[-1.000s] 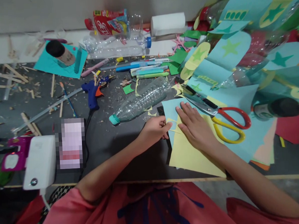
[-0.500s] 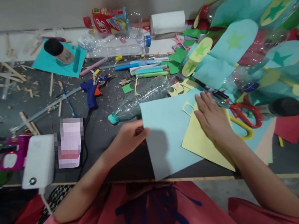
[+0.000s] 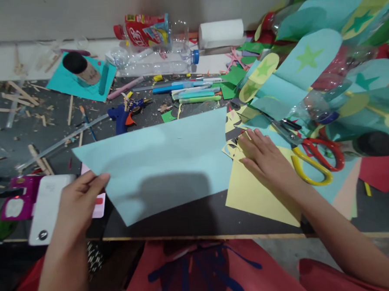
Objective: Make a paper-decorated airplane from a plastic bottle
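My left hand (image 3: 76, 199) pinches the left edge of a large light blue paper sheet (image 3: 162, 160), held a little above the dark table and stretched from the left toward the middle. The sheet hides the clear bottle that lay there. My right hand (image 3: 263, 159) lies flat with fingers spread on a yellow paper sheet (image 3: 259, 196), which has cut-out holes near its upper left corner. Red and yellow scissors (image 3: 312, 159) lie just right of that hand on blue paper.
A blue glue gun (image 3: 123, 116), markers (image 3: 195, 93), wooden sticks (image 3: 38, 160) and empty bottles (image 3: 151, 61) lie at the back. A white box (image 3: 47, 207) and a purple device (image 3: 16, 202) sit at the left front. Coloured paper and star-decorated bottles (image 3: 324, 69) pile up on the right.
My left hand has drawn the light blue sheet out from under the yellow one and carried it far to the left, covering the clear bottle. My right hand stayed pressed on the yellow sheet.
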The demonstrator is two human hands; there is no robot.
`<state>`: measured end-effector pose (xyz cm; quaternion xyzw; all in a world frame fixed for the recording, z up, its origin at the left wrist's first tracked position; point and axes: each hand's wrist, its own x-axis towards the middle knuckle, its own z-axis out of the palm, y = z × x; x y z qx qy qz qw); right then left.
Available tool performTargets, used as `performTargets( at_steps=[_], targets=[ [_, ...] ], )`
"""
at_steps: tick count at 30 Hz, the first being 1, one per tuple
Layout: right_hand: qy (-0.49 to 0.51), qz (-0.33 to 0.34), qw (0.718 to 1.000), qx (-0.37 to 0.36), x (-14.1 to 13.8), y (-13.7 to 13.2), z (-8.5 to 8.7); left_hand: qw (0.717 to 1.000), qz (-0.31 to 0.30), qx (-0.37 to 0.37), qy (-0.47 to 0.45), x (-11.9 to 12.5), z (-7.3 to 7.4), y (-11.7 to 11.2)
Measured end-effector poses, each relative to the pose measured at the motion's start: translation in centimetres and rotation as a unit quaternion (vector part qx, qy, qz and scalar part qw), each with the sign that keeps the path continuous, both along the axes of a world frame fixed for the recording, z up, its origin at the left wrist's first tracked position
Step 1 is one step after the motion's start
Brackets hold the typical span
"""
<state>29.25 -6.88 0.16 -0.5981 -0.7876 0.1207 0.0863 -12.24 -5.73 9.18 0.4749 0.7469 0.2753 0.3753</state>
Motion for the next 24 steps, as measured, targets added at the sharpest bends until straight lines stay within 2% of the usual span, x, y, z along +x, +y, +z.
performTargets(
  at_steps=[2, 3, 4, 7, 11, 12, 13, 16, 19, 21, 24],
  targets=[
    [0.005, -0.001, 1.000, -0.003, 0.0, -0.1, -0.1, 0.993, 0.109, -0.001, -0.048, -0.2, 0.2, 0.3],
    [0.016, -0.002, 1.000, 0.001, 0.0, -0.1, 0.1, 0.986, 0.142, 0.002, -0.082, -0.2, 0.1, 0.5],
    [0.032, -0.001, 0.999, 0.003, 0.1, -0.1, 0.3, 0.977, 0.173, 0.036, -0.115, -0.2, 0.0, 0.9],
    [0.105, -0.009, 0.994, 0.001, -0.3, 0.5, 1.5, 0.952, 0.208, 0.114, -0.192, 0.5, -0.9, 1.9],
    [0.257, -0.076, 0.963, -0.016, -1.6, 1.3, 1.9, 0.943, 0.155, 0.044, -0.292, 3.8, -2.7, 2.5],
    [0.305, -0.096, 0.947, -0.027, -2.0, 1.4, 1.7, 0.938, 0.116, -0.015, -0.327, 5.0, -3.1, 2.4],
    [0.350, -0.116, 0.929, -0.040, -2.2, 1.4, 1.4, 0.929, 0.115, -0.017, -0.350, 6.2, -3.5, 2.2],
    [0.448, -0.197, 0.871, -0.053, -2.6, 0.9, 1.0, 0.908, 0.054, -0.061, -0.411, 9.2, -4.1, 0.7],
    [0.496, -0.279, 0.822, -0.027, -2.3, 0.1, 1.5, 0.905, 0.040, -0.087, -0.415, 10.5, -4.3, -1.2],
    [0.510, -0.298, 0.807, 0.009, -2.1, -0.2, 2.2, 0.913, 0.023, -0.087, -0.397, 10.6, -4.4, -2.1],
    [0.495, -0.294, 0.816, 0.046, -2.0, -0.2, 2.9, 0.925, -0.052, -0.109, -0.360, 10.3, -4.6, -2.4]
  ],
)
